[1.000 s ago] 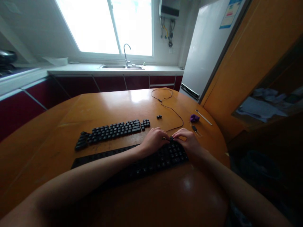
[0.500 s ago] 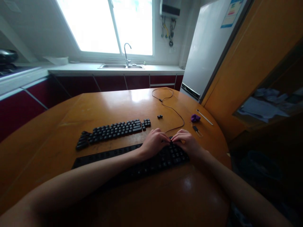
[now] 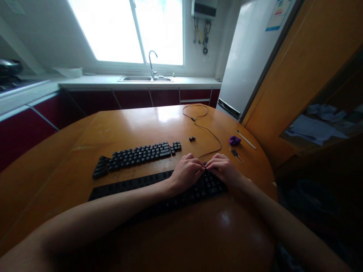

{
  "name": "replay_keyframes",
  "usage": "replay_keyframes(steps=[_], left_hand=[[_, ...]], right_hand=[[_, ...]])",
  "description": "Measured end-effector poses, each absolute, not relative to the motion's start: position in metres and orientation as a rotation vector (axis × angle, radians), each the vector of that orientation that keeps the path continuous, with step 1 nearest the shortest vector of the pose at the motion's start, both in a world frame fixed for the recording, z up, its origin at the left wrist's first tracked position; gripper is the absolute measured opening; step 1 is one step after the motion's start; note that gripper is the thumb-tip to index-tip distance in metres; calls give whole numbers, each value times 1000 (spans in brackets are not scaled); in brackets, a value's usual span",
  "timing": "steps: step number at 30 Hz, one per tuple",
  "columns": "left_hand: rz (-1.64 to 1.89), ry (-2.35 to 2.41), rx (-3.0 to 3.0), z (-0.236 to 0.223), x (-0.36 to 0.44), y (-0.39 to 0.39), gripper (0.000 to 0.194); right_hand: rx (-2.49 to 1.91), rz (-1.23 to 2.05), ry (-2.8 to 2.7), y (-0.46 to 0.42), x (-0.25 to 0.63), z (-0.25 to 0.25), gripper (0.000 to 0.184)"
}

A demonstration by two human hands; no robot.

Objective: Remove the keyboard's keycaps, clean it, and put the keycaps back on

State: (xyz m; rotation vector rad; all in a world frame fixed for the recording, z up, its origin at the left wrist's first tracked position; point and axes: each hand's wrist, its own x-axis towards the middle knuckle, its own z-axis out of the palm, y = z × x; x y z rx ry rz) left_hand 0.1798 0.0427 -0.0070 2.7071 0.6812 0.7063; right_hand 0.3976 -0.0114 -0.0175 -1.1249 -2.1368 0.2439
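A black keyboard (image 3: 113, 189) lies on the wooden table in front of me, its left part without keycaps and keycaps seated on its right part. My left hand (image 3: 187, 173) reaches over it, fingers pinched at the upper edge near the number pad. Opposite, my right hand (image 3: 225, 170) is pinched too, the fingertips of both hands almost meeting. Whatever small thing they grip is hidden by the fingers. Behind the keyboard, loose black keycaps (image 3: 138, 155) lie arranged in rows. A few more keycaps (image 3: 192, 139) sit apart, beyond my left hand.
A cable (image 3: 212, 136) winds from the keyboard to the table's far edge. On the right lie a wire keycap puller (image 3: 235, 153), a purple cloth bundle (image 3: 235, 140) and a thin white stick (image 3: 246, 139). The wooden table (image 3: 147, 128) has a rounded right edge.
Both hands stay at the same spot on the keyboard, with only a slight shift of the fingers. The view has moved very slightly.
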Motion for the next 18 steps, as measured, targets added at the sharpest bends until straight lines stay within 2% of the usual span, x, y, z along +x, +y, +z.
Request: replay_keyframes(steps=[7, 18], left_hand=[[715, 703, 2654, -9, 181, 43, 15], [545, 669, 2811, 3, 174, 36, 25]], right_hand=[[-1109, 216, -2158, -10, 399, -20, 13], [-1222, 203, -2223, -17, 400, -9, 10]])
